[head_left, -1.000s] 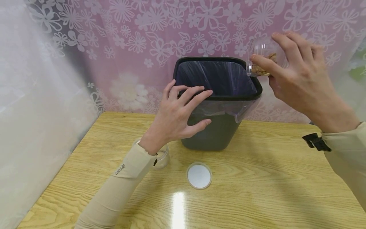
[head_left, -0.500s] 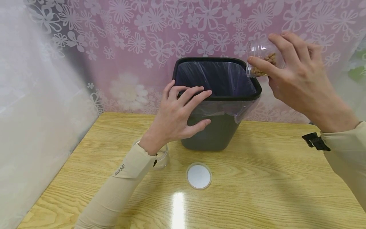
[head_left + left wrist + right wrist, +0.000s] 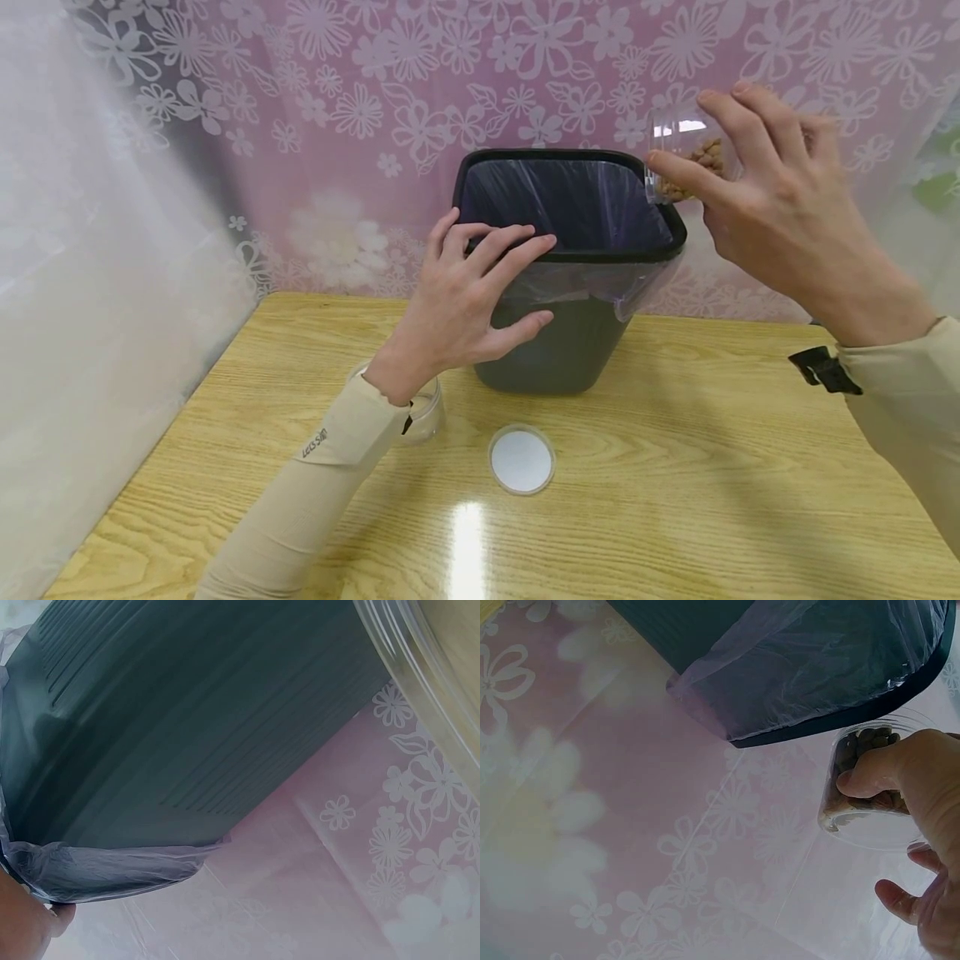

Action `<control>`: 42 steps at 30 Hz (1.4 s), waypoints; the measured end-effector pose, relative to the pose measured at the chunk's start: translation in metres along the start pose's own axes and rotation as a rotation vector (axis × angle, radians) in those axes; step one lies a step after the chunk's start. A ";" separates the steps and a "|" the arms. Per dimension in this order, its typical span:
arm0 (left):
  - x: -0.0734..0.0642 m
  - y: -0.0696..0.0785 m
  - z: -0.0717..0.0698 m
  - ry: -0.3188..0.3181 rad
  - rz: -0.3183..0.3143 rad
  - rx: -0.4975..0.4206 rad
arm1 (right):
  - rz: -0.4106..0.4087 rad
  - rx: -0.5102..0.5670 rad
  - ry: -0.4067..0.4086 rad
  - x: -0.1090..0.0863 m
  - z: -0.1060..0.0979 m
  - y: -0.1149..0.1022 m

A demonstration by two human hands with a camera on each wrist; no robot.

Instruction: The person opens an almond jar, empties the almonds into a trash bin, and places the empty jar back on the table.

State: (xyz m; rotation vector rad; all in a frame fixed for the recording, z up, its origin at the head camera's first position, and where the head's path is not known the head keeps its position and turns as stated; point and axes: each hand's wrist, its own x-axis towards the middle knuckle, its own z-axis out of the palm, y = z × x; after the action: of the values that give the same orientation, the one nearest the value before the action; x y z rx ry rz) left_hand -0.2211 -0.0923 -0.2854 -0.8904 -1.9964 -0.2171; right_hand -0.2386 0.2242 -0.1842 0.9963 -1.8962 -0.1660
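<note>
In the head view my right hand (image 3: pixel 780 179) grips a clear jar (image 3: pixel 678 142), thumb on the near side and fingers over the top. The jar lies tipped on its side, its mouth end at the right rim of a dark grey trash can (image 3: pixel 555 333). Small brown nut-like pieces (image 3: pixel 705 158) lie inside the jar; the right wrist view shows those pieces (image 3: pixel 866 742) behind my thumb. My left hand (image 3: pixel 468 300) holds the can's front-left rim, fingers hooked over it and thumb along the outer wall. A clear plastic bag (image 3: pixel 570 279) lines the can and folds over its rim.
A round white-faced lid (image 3: pixel 521 460) lies on the wooden table (image 3: pixel 675 483) in front of the can. Another clear jar (image 3: pixel 427 412) stands partly hidden under my left wrist. A pink floral curtain (image 3: pixel 337 125) hangs right behind the can, and a whitish sheet (image 3: pixel 97 275) on the left.
The jar's mouth end has shifted slightly left and down, and the brown pieces inside have moved a little. My left hand, the trash can and the lid stay essentially where they were.
</note>
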 end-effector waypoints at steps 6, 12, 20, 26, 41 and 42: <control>0.001 0.000 0.000 0.004 0.002 -0.005 | 0.002 0.000 -0.009 0.000 0.000 0.000; 0.001 0.000 0.000 0.009 0.002 -0.010 | 0.002 0.015 -0.014 -0.001 0.000 0.000; 0.000 0.000 0.000 0.007 0.002 -0.011 | 0.009 0.018 -0.003 -0.001 0.002 -0.001; 0.001 0.001 0.000 0.002 0.002 -0.003 | 0.006 0.020 -0.004 -0.002 0.001 0.000; 0.000 0.001 0.000 0.005 -0.002 -0.016 | -0.015 0.014 -0.036 0.001 -0.001 0.002; 0.000 0.001 0.000 0.005 -0.003 -0.017 | -0.016 0.013 -0.038 0.001 -0.001 0.002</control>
State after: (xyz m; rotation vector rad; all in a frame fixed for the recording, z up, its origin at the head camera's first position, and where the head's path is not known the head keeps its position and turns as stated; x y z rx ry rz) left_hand -0.2208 -0.0911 -0.2856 -0.8970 -1.9936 -0.2380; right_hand -0.2389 0.2249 -0.1817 1.0238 -1.9259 -0.1836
